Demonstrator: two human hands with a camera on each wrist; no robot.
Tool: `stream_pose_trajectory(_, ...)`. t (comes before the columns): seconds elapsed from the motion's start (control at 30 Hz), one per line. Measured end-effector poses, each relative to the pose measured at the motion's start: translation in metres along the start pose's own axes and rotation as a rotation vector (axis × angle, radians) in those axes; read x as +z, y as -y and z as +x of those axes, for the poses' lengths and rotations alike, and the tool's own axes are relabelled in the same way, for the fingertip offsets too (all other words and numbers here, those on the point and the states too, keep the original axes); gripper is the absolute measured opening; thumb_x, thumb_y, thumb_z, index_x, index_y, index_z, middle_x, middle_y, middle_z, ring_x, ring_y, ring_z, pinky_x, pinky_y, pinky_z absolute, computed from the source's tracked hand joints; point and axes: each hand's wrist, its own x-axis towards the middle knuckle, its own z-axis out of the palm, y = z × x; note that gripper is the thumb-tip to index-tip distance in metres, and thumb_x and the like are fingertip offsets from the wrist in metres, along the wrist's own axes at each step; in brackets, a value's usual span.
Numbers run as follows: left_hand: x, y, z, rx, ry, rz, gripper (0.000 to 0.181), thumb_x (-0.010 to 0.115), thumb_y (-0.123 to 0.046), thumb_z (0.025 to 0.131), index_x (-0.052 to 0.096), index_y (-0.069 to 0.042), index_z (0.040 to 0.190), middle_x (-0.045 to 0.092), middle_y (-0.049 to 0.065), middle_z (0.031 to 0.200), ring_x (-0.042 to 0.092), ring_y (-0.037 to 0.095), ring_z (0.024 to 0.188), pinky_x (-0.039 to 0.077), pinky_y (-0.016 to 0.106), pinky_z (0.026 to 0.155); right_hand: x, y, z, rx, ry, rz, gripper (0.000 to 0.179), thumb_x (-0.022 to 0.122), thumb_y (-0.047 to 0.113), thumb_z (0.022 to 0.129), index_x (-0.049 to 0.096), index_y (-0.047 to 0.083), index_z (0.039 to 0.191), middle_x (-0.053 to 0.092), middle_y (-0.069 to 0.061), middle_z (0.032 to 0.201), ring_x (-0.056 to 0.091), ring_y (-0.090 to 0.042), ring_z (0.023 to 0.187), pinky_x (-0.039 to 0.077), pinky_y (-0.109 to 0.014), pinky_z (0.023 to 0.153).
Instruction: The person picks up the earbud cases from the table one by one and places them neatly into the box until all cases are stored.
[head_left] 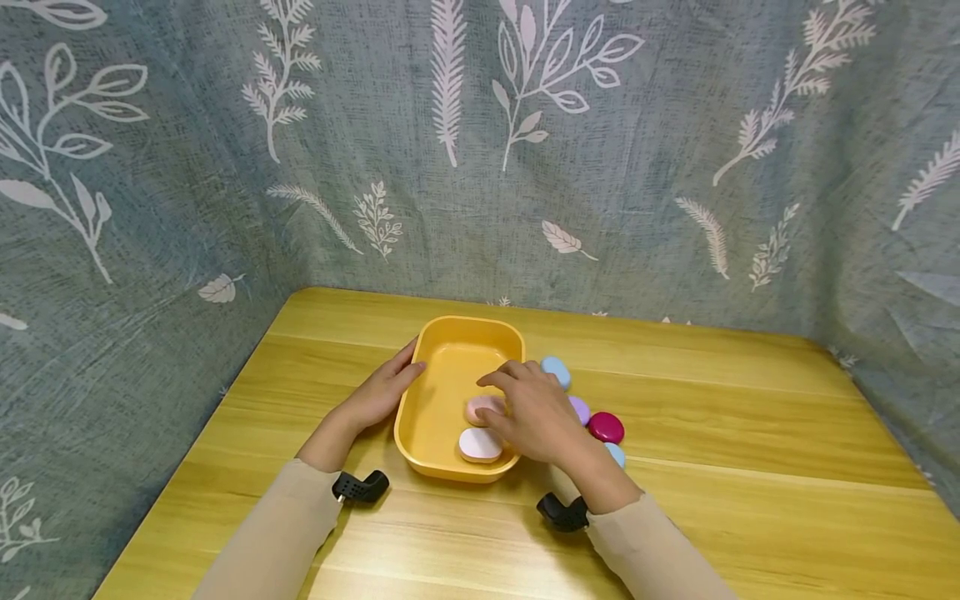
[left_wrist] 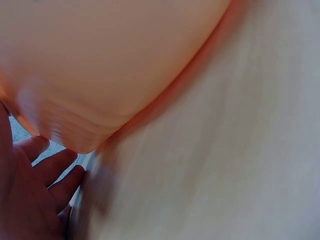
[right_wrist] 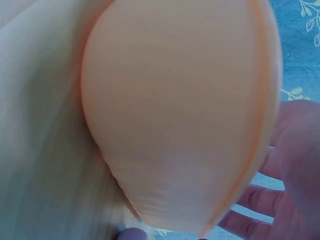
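A yellow rectangular tub (head_left: 459, 477) with rounded corners stands on the wooden table. My left hand (head_left: 378, 394) holds its left wall, thumb over the rim and fingers along the outside; those fingers appear beside the tub wall (left_wrist: 115, 60) in the left wrist view. Over the right rim reaches my right hand (head_left: 542, 408), fingers spread and slightly bent, thumb over a pale pink oval piece (head_left: 477, 407) in the tub. A pinkish-white oval piece (head_left: 481, 446) lies just in front of it. The right wrist view shows the right fingers (right_wrist: 260, 200) beyond the tub's rim.
Right of the tub lie a light blue piece (head_left: 556, 371), a purple piece (head_left: 579, 409), a dark pink round piece (head_left: 606, 427) and another light blue piece (head_left: 616, 454), partly behind the right wrist. A leaf-patterned curtain (head_left: 480, 208) borders the table (head_left: 750, 417) at the back and sides.
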Motion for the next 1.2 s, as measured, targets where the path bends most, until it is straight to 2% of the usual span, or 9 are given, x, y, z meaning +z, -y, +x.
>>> stream_pose_trajectory(0.23,0.000,0.000,0.000,-0.014,-0.010,0.017,0.059,0.037,-0.034,0.114,0.013,-0.032,0.168,0.014,-0.002,0.175,0.019,0.024,0.160,0.025,0.050,0.128,-0.007,-0.003,-0.007,-0.017,-0.056,0.006,0.038,0.073,0.039,0.096,0.072,0.020,0.128,0.065,-0.002,0.126,0.058,-0.029,0.120,0.048,-0.048,0.095)
stream_pose_trajectory(0.33,0.000,0.000,0.000,-0.020,-0.010,0.019,0.059,0.037,-0.035,0.114,0.013,-0.032,0.168,0.013,-0.003,0.175,0.019,0.024,0.160,0.025,0.050,0.128,-0.009,-0.006,-0.009,-0.038,-0.085,0.014,0.037,0.074,0.039,0.096,0.072,0.019,0.127,0.065,-0.003,0.125,0.058,-0.028,0.116,0.048,-0.045,0.095)
stream_pose_trajectory(0.47,0.000,0.000,-0.001,-0.026,-0.001,0.008,0.059,0.037,-0.035,0.114,0.012,-0.033,0.167,0.013,-0.003,0.175,0.025,0.025,0.159,0.029,0.051,0.126,-0.010,-0.011,-0.012,-0.070,-0.126,0.031,0.037,0.075,0.037,0.096,0.072,0.017,0.127,0.066,-0.004,0.126,0.057,-0.025,0.107,0.048,-0.040,0.091)
stream_pose_trajectory(0.57,0.000,0.000,-0.001,-0.029,0.002,0.003,0.059,0.037,-0.035,0.114,0.012,-0.034,0.167,0.013,-0.002,0.175,0.027,0.026,0.158,0.031,0.051,0.125,-0.014,-0.014,-0.014,-0.074,-0.141,0.055,0.038,0.076,0.037,0.095,0.072,0.017,0.128,0.066,-0.004,0.127,0.058,-0.025,0.107,0.049,-0.041,0.091)
stream_pose_trajectory(0.73,0.000,-0.001,-0.001,-0.023,-0.001,0.001,0.059,0.037,-0.035,0.114,0.012,-0.033,0.168,0.013,-0.002,0.175,0.024,0.025,0.159,0.029,0.051,0.126,-0.020,-0.019,-0.015,-0.051,-0.137,0.084,0.040,0.077,0.036,0.094,0.071,0.018,0.130,0.065,-0.004,0.128,0.060,-0.027,0.115,0.052,-0.046,0.096)
stream_pose_trajectory(1.2,0.001,-0.002,-0.001,-0.032,-0.006,0.010,0.060,0.037,-0.036,0.114,0.012,-0.031,0.168,0.012,-0.002,0.175,0.019,0.024,0.161,0.025,0.051,0.128,-0.034,-0.044,-0.015,0.028,-0.146,0.177,0.042,0.074,0.033,0.097,0.068,0.016,0.135,0.064,-0.005,0.130,0.061,-0.029,0.121,0.052,-0.052,0.098)
